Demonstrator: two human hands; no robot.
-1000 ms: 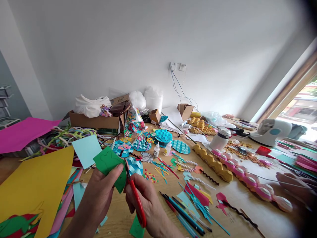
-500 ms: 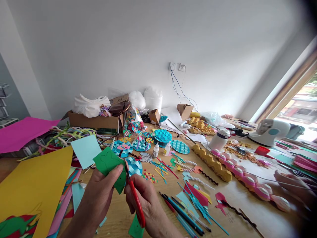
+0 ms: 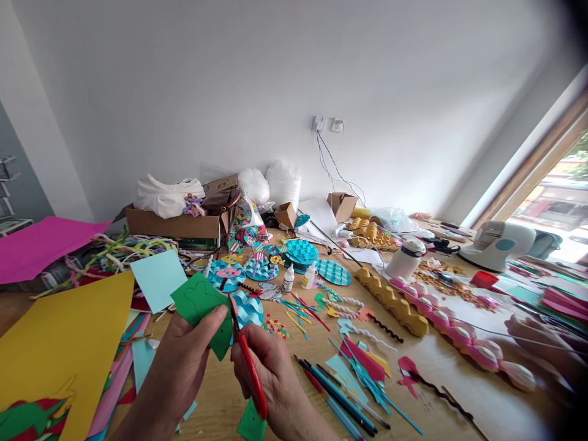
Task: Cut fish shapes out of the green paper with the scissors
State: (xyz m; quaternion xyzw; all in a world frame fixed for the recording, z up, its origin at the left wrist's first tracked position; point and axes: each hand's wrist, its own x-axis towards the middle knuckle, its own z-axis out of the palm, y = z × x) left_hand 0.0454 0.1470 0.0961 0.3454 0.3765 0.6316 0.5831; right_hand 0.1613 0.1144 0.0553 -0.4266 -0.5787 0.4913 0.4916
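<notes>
Head view: compared with the preceding half second, the whole scene sits marginally further left, consistent with a small camera shift; the working grip is unchanged. At far left, a magenta paper sheet and a large yellow paper sheet lie near a pale blue square paper. The left hand pinches a green card, thumb on top, holding it raised above the wooden bench. The card bears a drawn curved outline and small dark dots. At its right edge stand the blades of red-handled metal scissors; the blade opening cannot be told. The right hand is closed around the scissor handles. Below it, a smaller green card piece lies on the bench. Further right lie slim dark and coloured pens. At far right, another person's blurred hand is visible. Assessment: cutting shows no discernible advance over this interval.
</notes>
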